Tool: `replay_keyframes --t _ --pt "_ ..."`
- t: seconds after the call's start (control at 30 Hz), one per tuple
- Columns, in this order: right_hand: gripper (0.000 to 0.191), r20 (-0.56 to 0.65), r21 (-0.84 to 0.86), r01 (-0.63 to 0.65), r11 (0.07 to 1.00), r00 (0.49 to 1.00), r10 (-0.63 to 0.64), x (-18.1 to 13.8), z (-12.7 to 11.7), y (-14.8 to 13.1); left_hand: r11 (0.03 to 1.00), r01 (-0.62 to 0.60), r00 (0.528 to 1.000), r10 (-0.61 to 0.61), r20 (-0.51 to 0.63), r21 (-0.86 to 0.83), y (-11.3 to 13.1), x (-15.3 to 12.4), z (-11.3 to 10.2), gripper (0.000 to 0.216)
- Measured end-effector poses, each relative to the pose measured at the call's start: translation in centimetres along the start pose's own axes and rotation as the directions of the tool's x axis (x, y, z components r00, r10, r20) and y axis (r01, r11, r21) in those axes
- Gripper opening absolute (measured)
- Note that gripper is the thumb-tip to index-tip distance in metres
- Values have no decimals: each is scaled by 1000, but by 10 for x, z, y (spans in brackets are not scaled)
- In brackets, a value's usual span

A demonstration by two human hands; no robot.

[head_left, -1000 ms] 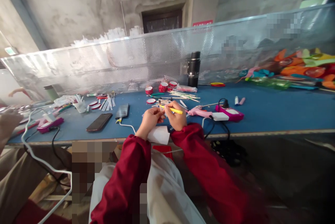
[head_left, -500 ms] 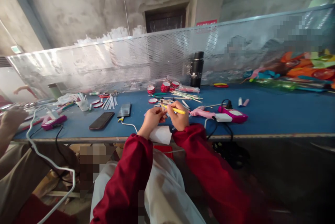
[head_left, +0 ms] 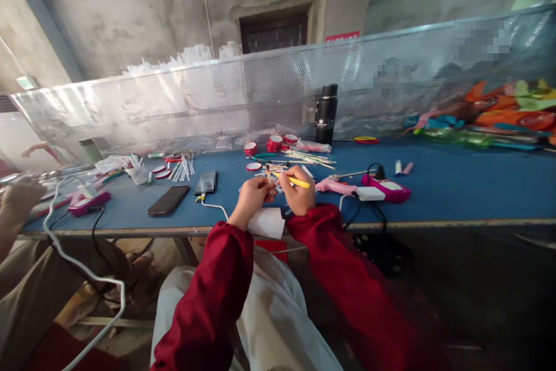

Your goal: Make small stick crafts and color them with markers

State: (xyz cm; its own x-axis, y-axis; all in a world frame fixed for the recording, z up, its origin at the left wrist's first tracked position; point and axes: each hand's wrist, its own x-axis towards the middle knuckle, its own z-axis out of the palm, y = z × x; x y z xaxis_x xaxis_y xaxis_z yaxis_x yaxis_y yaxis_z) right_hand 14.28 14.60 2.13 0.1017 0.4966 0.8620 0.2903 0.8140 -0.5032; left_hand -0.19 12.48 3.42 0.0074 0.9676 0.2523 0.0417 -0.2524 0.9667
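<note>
Between the fingertips of my left hand (head_left: 252, 198) is a thin flat stick (head_left: 268, 174) with a dark upper end, held upright. My right hand (head_left: 299, 197) grips a yellow pen (head_left: 297, 180) like a writing tool, its tip pointing left close to the stick. Whether the tip touches the stick I cannot tell. Below both hands, a white piece of paper or card (head_left: 267, 223) lies at the table's front edge. Pale thin sticks (head_left: 310, 158) are strewn just beyond my hands. To the right of my right hand lies a pink glue gun (head_left: 336, 186).
Left on the blue table (head_left: 456, 191) are a phone (head_left: 168, 200) and a cabled dark device (head_left: 207, 182). Red-edged rolls (head_left: 274, 143) and a black flask (head_left: 326, 115) stand by the perforated screen (head_left: 195, 105). Another person's hand (head_left: 19, 203) is at far left.
The yellow pen's tip has drawn slightly away to the right from the stick, and more of the stick shows. My left hand stays nearly in place.
</note>
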Motion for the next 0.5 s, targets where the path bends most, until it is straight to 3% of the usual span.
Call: replay_keyframes --t 0.23,0.5 --pt "18 67 30 40 999 997 -42 -1 0 -3 998 -56 998 56 6 22 -5 1 0 33" --pt "20 -10 -6 31 999 999 -31 1 0 -1 998 -42 999 43 -3 51 -7 3 -2 27"
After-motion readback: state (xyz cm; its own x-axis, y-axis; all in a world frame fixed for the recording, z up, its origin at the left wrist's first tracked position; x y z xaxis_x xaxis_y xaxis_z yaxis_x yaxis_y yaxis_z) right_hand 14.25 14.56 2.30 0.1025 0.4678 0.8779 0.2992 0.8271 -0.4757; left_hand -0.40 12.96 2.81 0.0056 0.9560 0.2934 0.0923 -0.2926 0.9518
